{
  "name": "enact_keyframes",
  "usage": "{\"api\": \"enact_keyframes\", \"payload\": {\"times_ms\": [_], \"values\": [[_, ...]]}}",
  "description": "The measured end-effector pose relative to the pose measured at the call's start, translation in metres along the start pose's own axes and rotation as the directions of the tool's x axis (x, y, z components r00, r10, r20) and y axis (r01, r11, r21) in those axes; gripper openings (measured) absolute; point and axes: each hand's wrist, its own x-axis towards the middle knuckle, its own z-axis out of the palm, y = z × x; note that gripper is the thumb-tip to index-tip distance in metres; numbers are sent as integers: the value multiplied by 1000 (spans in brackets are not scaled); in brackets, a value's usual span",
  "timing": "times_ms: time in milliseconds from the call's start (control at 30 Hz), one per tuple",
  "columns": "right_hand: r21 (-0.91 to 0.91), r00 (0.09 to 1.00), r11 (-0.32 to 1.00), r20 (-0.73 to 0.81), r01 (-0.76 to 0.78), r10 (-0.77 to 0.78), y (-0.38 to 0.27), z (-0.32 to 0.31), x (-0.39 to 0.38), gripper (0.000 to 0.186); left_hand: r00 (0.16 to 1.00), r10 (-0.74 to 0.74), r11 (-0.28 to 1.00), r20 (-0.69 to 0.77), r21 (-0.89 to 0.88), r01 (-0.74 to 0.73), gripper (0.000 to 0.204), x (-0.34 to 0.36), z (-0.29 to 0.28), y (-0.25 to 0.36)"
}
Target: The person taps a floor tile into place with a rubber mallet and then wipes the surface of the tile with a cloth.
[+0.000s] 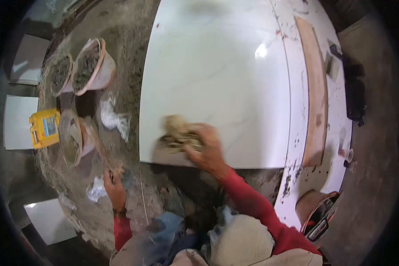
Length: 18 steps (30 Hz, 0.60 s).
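My right hand (208, 150) grips a crumpled tan rag (177, 133), which is blurred by motion. The rag is against the near left part of a large white tile (217, 97) with faint grey veins. Off the tile to the left, my left hand (114, 190) is low over the dirty floor with its fingers curled. A small dark bit shows at those fingers, but I cannot make out what it is. Just beyond them is a pale, narrow strip (97, 142) that runs toward a bucket.
Two buckets of grey mortar (103, 73) stand at the far left, with another bucket (71, 137) nearer. Beside it is a yellow jug (44, 128). White plastic scraps (113, 117) lie close by. A wooden board (312, 93) lies along the right, and a tool bucket (312, 208) stands at lower right.
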Motion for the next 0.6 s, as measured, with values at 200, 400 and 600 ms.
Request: {"api": "enact_keyframes", "payload": {"times_ms": [200, 400, 600], "values": [[-866, 957, 478, -247, -147, -155, 91, -137, 19, 61, 999, 25, 997, 21, 75, -27, 38, -8, -30, -11], [-793, 838, 329, -546, -513, -10, 187, -178, 217, 66, 981, -195, 980, 2, -50, 195, 29, -21, -21, 16], [-898, 865, 148, -439, -414, -245, 183, 24, 317, 61, 985, -173, 983, 6, -65, 173, 29, -34, -13, -20]]}}
